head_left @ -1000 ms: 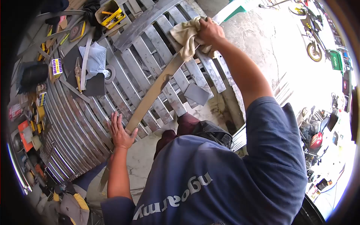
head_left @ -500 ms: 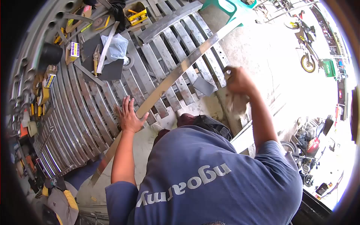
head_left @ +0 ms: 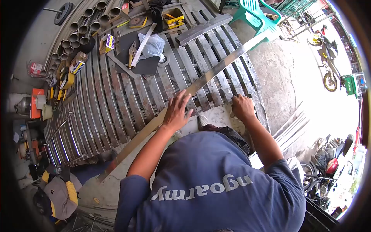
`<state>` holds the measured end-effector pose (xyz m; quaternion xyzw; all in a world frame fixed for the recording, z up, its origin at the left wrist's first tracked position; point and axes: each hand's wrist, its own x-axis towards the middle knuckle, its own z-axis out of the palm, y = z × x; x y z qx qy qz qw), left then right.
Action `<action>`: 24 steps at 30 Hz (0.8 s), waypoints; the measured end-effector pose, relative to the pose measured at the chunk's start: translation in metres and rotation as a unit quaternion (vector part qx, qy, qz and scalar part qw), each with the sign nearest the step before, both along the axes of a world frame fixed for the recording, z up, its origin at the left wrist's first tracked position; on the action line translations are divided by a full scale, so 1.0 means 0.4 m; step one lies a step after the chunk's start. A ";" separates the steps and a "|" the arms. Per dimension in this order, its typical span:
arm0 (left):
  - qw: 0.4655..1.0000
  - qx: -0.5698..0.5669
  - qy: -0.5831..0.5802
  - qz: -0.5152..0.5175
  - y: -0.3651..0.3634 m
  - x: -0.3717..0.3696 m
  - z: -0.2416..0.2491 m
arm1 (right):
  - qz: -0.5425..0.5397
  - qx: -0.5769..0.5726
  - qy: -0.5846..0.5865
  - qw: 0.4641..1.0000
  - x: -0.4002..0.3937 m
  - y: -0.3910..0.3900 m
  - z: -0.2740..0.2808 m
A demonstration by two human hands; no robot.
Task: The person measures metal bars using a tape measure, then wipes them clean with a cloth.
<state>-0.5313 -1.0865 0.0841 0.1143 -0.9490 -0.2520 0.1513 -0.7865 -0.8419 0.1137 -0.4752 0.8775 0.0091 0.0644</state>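
A long flat metal bar (head_left: 154,123) lies diagonally across the slatted metal rack (head_left: 101,98). My left hand (head_left: 177,111) rests on the bar near its middle, fingers spread. To the right, at the near edge of the slats, my right hand (head_left: 243,107) has its fingers curled downward. Whatever those fingers hold, if anything, is hidden beneath them. A wider metal channel (head_left: 205,30) lies on the far slats.
Pliers (head_left: 132,52), a plastic bag (head_left: 153,46) and a yellow container (head_left: 173,19) lie on the rack. Metal tubes (head_left: 83,29) are stacked at left. A green chair (head_left: 253,17) stands beyond the bar. Motorcycles (head_left: 328,164) stand at right. A grey backpack (head_left: 61,195) lies lower left.
My right hand has come down to the rack's near edge. The dark square sheet that lay on the slats there no longer shows. The view has shifted, and my left hand remains on the bar.
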 end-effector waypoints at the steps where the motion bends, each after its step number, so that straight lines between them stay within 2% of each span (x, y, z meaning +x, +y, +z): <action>1: 0.999 0.007 0.033 -0.020 0.013 -0.028 0.030 | 0.033 -0.008 -0.006 0.999 0.004 -0.003 0.010; 3: 0.993 0.016 0.099 -0.058 0.037 -0.084 0.076 | 0.112 -0.027 -0.036 0.993 0.036 -0.033 0.077; 4: 0.992 0.001 0.091 -0.089 0.040 -0.101 0.070 | 0.152 -0.035 -0.054 0.986 0.064 -0.049 0.111; 6: 0.986 -0.028 0.071 -0.151 0.032 -0.127 0.040 | 0.157 -0.074 -0.084 0.981 0.116 -0.073 0.165; 7: 0.987 -0.016 0.068 -0.143 0.019 -0.137 0.037 | 0.118 -0.068 -0.086 0.987 0.130 -0.073 0.180; 10: 0.989 0.138 -0.050 -0.034 -0.094 -0.151 0.076 | -0.002 -0.066 -0.106 0.992 0.159 -0.049 0.253; 11: 0.979 0.189 -0.059 0.052 -0.161 -0.158 0.063 | -0.033 -0.078 -0.107 0.991 0.157 -0.024 0.260; 12: 0.959 0.239 -0.068 0.136 -0.238 -0.165 0.049 | -0.075 -0.074 -0.108 0.988 0.156 0.006 0.260; 14: 0.880 0.405 0.008 0.249 -0.377 -0.173 0.095 | -0.153 -0.047 -0.136 0.978 0.157 0.057 0.285; 16: 0.794 0.540 0.085 0.265 -0.549 -0.173 0.051 | -0.173 -0.060 -0.118 0.976 0.152 0.127 0.267; 18: 0.701 0.631 0.175 0.282 -0.614 -0.172 0.061 | -0.193 -0.053 -0.093 0.975 0.154 0.187 0.245; 20: 0.665 0.626 0.086 0.398 -0.639 -0.164 0.024 | -0.215 -0.028 -0.059 0.974 0.158 0.227 0.228; 22: 0.789 0.498 -0.105 0.342 -0.605 -0.147 -0.066 | -0.234 -0.023 -0.059 0.970 0.167 0.253 0.234; 23: 0.860 0.367 -0.065 0.348 -0.506 -0.147 -0.095 | -0.245 -0.021 -0.058 0.968 0.165 0.260 0.240; 24: 0.929 0.241 -0.095 0.263 -0.470 -0.136 -0.220 | -0.250 -0.028 -0.065 0.966 0.161 0.263 0.245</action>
